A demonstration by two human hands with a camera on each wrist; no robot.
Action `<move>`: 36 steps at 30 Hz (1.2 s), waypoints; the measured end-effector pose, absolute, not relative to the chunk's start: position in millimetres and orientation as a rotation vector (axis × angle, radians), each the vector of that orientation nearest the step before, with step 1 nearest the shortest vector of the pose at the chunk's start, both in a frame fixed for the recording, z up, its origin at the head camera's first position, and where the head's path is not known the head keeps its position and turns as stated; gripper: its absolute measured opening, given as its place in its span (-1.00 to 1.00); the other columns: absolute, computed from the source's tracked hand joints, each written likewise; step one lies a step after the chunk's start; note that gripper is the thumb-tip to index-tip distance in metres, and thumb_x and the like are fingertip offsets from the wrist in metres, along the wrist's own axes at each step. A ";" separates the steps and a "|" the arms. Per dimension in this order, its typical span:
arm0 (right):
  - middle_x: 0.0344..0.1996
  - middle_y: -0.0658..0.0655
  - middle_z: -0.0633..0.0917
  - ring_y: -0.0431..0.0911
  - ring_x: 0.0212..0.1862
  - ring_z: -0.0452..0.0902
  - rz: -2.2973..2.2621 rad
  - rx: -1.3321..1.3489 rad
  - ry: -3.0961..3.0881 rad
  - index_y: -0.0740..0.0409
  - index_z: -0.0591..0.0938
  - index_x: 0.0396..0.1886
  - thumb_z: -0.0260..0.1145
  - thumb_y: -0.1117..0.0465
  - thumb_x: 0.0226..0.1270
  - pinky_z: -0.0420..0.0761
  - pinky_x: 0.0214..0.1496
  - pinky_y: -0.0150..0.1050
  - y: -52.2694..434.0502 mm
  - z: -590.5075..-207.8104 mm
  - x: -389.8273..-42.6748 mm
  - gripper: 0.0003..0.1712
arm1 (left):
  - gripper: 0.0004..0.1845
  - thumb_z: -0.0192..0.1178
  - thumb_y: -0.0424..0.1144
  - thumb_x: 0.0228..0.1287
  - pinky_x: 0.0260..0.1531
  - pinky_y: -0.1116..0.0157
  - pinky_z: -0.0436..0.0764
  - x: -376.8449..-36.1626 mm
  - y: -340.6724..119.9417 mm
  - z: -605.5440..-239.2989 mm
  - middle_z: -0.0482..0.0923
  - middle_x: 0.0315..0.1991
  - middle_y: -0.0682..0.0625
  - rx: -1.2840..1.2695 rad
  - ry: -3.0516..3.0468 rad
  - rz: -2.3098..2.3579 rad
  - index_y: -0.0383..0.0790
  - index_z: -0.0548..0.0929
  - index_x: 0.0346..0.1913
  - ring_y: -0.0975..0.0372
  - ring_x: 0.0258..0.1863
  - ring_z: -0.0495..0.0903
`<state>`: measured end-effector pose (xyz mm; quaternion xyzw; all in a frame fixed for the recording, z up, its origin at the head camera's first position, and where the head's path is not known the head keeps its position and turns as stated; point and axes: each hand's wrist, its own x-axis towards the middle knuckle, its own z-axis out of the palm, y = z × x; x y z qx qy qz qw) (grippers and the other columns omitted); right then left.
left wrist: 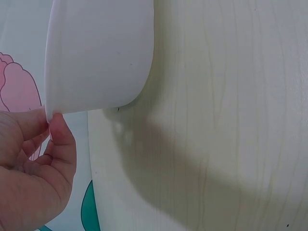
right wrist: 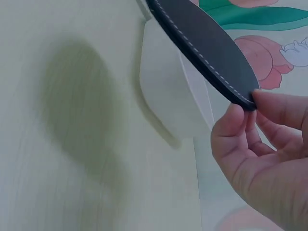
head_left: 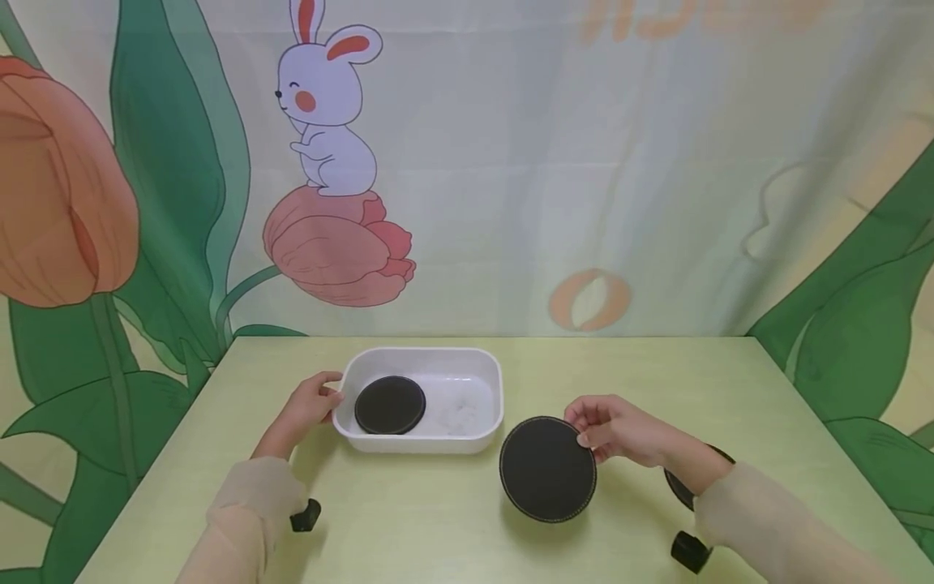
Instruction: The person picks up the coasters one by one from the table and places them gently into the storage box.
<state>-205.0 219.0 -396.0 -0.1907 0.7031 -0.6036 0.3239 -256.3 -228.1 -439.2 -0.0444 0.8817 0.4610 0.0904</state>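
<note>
A white rectangular tray [head_left: 467, 444] stands on the table, and one round black coaster [head_left: 390, 405] lies inside it at the left. My left hand [head_left: 310, 405] pinches the tray's left rim; the left wrist view shows thumb and fingers [left wrist: 62, 132] on the rim's edge. My right hand [head_left: 613, 427] pinches a second round black coaster [head_left: 548, 470] by its edge, above the table to the right of the tray. White stitching runs along that coaster's edge in the right wrist view. A third black coaster [head_left: 680, 489] lies on the table, partly hidden under the right forearm.
The pale wood-look table [head_left: 409, 519] ends at a printed curtain [head_left: 496, 186] with a rabbit and tulips. A small black device [head_left: 305, 516] sits at the left wrist, and another black device [head_left: 690, 551] at the right wrist.
</note>
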 end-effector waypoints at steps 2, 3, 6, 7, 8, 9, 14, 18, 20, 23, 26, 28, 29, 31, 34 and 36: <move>-0.46 -0.03 0.47 -0.21 -0.45 0.43 -1.628 -0.477 1.839 0.16 0.42 -0.24 0.12 0.40 0.15 0.50 -0.43 -0.31 210.8 -394.7 -208.4 -0.82 | -0.56 -0.04 -0.39 0.26 -0.40 0.38 0.52 -256.2 -228.7 -439.3 0.42 -0.16 -0.29 -0.131 2.624 1.373 -0.38 0.24 0.20 0.12 -0.28 0.47; -0.46 -0.02 0.48 -0.21 -0.45 0.43 -1.650 -0.465 1.837 0.16 0.43 -0.24 0.11 0.41 0.15 0.51 -0.43 -0.30 206.6 -394.2 -210.2 -0.82 | -0.56 -0.04 -0.40 0.26 -0.40 0.37 0.52 -256.1 -228.9 -439.3 0.42 -0.17 -0.29 -0.128 2.624 1.376 -0.38 0.24 0.19 0.12 -0.28 0.47; -0.46 0.00 0.48 -0.20 -0.43 0.45 -1.704 -0.426 1.837 0.16 0.43 -0.25 0.10 0.44 0.15 0.52 -0.42 -0.30 193.6 -393.7 -215.7 -0.81 | -0.57 -0.04 -0.40 0.26 -0.40 0.37 0.53 -255.9 -229.6 -439.6 0.42 -0.18 -0.28 -0.125 2.622 1.386 -0.39 0.25 0.19 0.12 -0.29 0.47; -0.45 0.00 0.49 -0.20 -0.43 0.45 -1.719 -0.410 1.839 0.16 0.43 -0.24 0.09 0.45 0.15 0.52 -0.42 -0.30 189.6 -393.8 -217.7 -0.80 | -0.57 -0.03 -0.40 0.25 -0.40 0.37 0.53 -256.1 -229.7 -439.7 0.42 -0.19 -0.28 -0.122 2.621 1.389 -0.39 0.25 0.19 0.12 -0.29 0.47; -0.44 0.00 0.49 -0.20 -0.43 0.45 -1.733 -0.398 1.843 0.17 0.42 -0.24 0.09 0.45 0.15 0.52 -0.42 -0.30 185.5 -394.1 -219.7 -0.80 | -0.57 -0.03 -0.40 0.25 -0.40 0.37 0.52 -256.3 -229.7 -439.9 0.42 -0.19 -0.27 -0.120 2.622 1.390 -0.39 0.25 0.19 0.12 -0.29 0.47; -0.44 0.00 0.49 -0.20 -0.43 0.44 -1.748 -0.386 1.844 0.17 0.42 -0.23 0.09 0.46 0.15 0.51 -0.42 -0.31 181.4 -394.3 -221.7 -0.80 | -0.57 -0.03 -0.40 0.26 -0.40 0.37 0.52 -256.4 -229.7 -439.9 0.42 -0.19 -0.27 -0.122 2.622 1.388 -0.39 0.25 0.18 0.11 -0.29 0.47; -0.46 -0.01 0.46 -0.20 -0.47 0.42 -1.821 -0.333 1.833 0.18 0.41 -0.24 0.11 0.45 0.12 0.50 -0.44 -0.34 161.0 -395.9 -232.7 -0.79 | -0.57 -0.03 -0.40 0.26 -0.41 0.38 0.52 -257.1 -230.6 -440.5 0.42 -0.19 -0.27 -0.132 2.617 1.394 -0.38 0.25 0.18 0.09 -0.27 0.47; -0.48 -0.01 0.44 -0.20 -0.50 0.40 -1.880 -0.288 1.818 0.17 0.41 -0.27 0.12 0.46 0.11 0.49 -0.46 -0.35 144.2 -398.0 -241.7 -0.80 | -0.57 -0.04 -0.40 0.26 -0.41 0.38 0.52 -257.9 -231.5 -441.7 0.42 -0.17 -0.30 -0.137 2.609 1.407 -0.38 0.25 0.19 0.09 -0.27 0.48; -0.49 -0.01 0.44 -0.20 -0.52 0.40 -1.905 -0.258 1.816 0.17 0.41 -0.27 0.12 0.47 0.11 0.49 -0.48 -0.35 135.5 -399.3 -245.6 -0.80 | -0.57 -0.04 -0.40 0.26 -0.41 0.38 0.52 -258.0 -231.7 -442.0 0.42 -0.15 -0.31 -0.144 2.604 1.408 -0.37 0.25 0.20 0.09 -0.27 0.48; -0.50 0.00 0.44 -0.19 -0.54 0.40 -1.946 -0.202 1.815 0.20 0.41 -0.25 0.11 0.48 0.11 0.50 -0.50 -0.36 122.8 -401.4 -250.1 -0.78 | -0.57 -0.04 -0.40 0.26 -0.41 0.38 0.52 -257.8 -231.8 -442.5 0.43 -0.13 -0.32 -0.140 2.597 1.422 -0.37 0.25 0.20 0.12 -0.28 0.49; -0.51 0.01 0.44 -0.20 -0.55 0.41 -1.989 -0.151 1.802 0.22 0.41 -0.22 0.09 0.50 0.12 0.49 -0.51 -0.37 110.3 -403.3 -253.6 -0.77 | -0.56 -0.04 -0.40 0.26 -0.39 0.37 0.52 -257.1 -231.7 -442.1 0.43 -0.12 -0.33 -0.138 2.584 1.440 -0.37 0.25 0.20 0.12 -0.27 0.50; -0.52 0.00 0.45 -0.20 -0.55 0.42 -2.018 -0.117 1.787 0.22 0.41 -0.22 0.08 0.50 0.13 0.48 -0.52 -0.37 102.1 -405.2 -256.0 -0.78 | -0.56 -0.04 -0.40 0.26 -0.38 0.37 0.52 -256.7 -231.5 -441.4 0.43 -0.12 -0.33 -0.142 2.573 1.455 -0.37 0.25 0.20 0.11 -0.25 0.50; -0.53 0.00 0.45 -0.21 -0.55 0.43 -2.030 -0.102 1.780 0.22 0.41 -0.23 0.08 0.50 0.13 0.48 -0.52 -0.37 98.2 -406.6 -257.5 -0.78 | -0.56 -0.04 -0.40 0.26 -0.37 0.37 0.52 -256.6 -231.4 -441.0 0.43 -0.11 -0.33 -0.145 2.569 1.455 -0.37 0.25 0.20 0.10 -0.24 0.50; -0.54 -0.01 0.47 -0.21 -0.55 0.44 -2.049 -0.073 1.766 0.22 0.41 -0.24 0.08 0.51 0.12 0.48 -0.53 -0.38 90.1 -410.2 -260.6 -0.78 | -0.56 -0.03 -0.40 0.26 -0.38 0.37 0.52 -257.0 -231.5 -441.1 0.43 -0.12 -0.33 -0.155 2.565 1.459 -0.36 0.25 0.20 0.11 -0.25 0.49; -0.55 -0.01 0.48 -0.21 -0.55 0.47 -2.058 -0.056 1.763 0.25 0.41 -0.23 0.09 0.51 0.10 0.49 -0.55 -0.40 77.5 -416.6 -264.8 -0.77 | -0.56 -0.02 -0.39 0.25 -0.40 0.39 0.49 -257.8 -232.4 -442.2 0.44 -0.14 -0.29 -0.174 2.559 1.460 -0.35 0.26 0.20 0.15 -0.30 0.47; -0.53 0.02 0.49 -0.21 -0.55 0.48 -2.075 -0.027 1.752 0.27 0.41 -0.21 0.09 0.51 0.09 0.49 -0.56 -0.40 68.9 -421.0 -267.5 -0.75 | -0.55 -0.01 -0.38 0.25 -0.42 0.40 0.48 -258.3 -233.5 -443.6 0.44 -0.16 -0.26 -0.181 2.552 1.466 -0.35 0.26 0.20 0.19 -0.33 0.46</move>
